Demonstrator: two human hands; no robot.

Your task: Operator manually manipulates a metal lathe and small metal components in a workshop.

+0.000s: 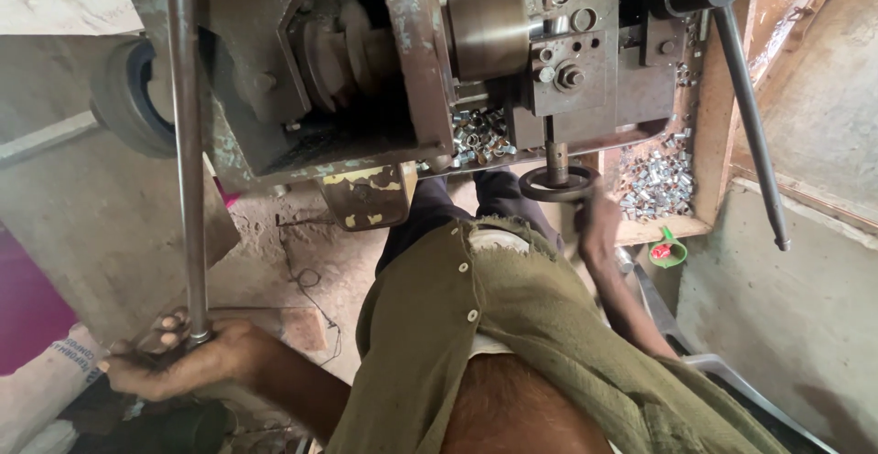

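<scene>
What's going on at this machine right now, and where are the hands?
A person in an olive shirt stands over a worn metal machine. The left hand grips the lower end of a long metal rod that runs up to the machine. The right hand, blurred, is at a small dark handwheel under the machine's front. Piles of small shiny metal pieces lie in the tray beside it. A long lever hangs untouched at the right.
</scene>
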